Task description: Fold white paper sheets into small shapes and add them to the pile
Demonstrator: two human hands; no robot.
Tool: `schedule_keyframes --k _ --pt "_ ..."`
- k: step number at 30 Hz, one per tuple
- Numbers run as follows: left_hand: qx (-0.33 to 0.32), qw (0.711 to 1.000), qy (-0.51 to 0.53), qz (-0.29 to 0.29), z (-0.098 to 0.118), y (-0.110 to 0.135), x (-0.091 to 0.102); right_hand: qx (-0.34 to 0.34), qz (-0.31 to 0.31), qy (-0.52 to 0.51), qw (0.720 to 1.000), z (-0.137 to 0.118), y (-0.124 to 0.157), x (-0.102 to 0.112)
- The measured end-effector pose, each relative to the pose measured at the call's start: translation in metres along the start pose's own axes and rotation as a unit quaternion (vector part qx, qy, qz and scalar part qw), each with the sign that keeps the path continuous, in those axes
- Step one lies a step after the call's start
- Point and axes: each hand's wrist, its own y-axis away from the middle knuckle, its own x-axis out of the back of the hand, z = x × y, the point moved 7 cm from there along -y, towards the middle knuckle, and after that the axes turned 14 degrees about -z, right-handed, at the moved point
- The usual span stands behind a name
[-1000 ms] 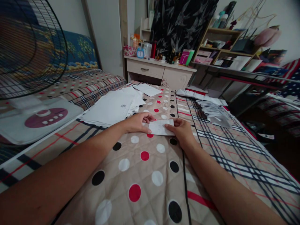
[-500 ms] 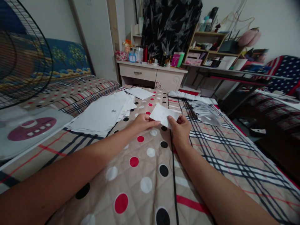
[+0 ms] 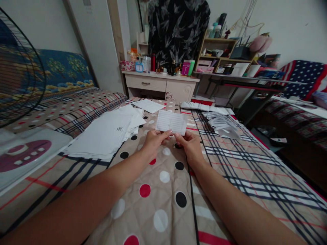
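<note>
A small white sheet of paper with faint printed lines is held up over the bed, its face toward me. My left hand pinches its lower left edge between thumb and fingers. At the lower right edge my right hand grips it the same way, thumb in front. Left of my hands lies a spread stack of larger white sheets, the top one bearing a dark handwritten mark. Another white sheet lies farther off. To the right rests a fanned pile of folded papers.
A row of folded papers lies at the bed's far right. A fan and a white plastic bag with a purple print are at the left. Beyond the bed stands a white dresser with bottles on top.
The small paper has turned from a slant to nearly level and squarer to me. My right hand has moved from its right side to its lower edge, nearer the left hand. The view has shifted slightly.
</note>
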Motion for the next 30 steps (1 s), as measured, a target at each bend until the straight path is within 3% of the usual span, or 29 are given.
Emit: schedule_keyframes --k 9,20,30 --pt "0.002 0.999 -0.036 -0.027 0.002 0.006 -0.007 0.005 -0.008 -0.025 1.0 -0.001 0.004 -0.004" --pt "0.057 0.983 -0.164 -0.051 0.01 0.009 -0.008 -0.009 0.028 0.065 0.997 -0.003 0.008 0.001" --pt "0.071 0.975 -0.184 -0.1 0.008 0.004 0.013 0.029 0.07 0.02 0.997 -0.005 0.008 0.014"
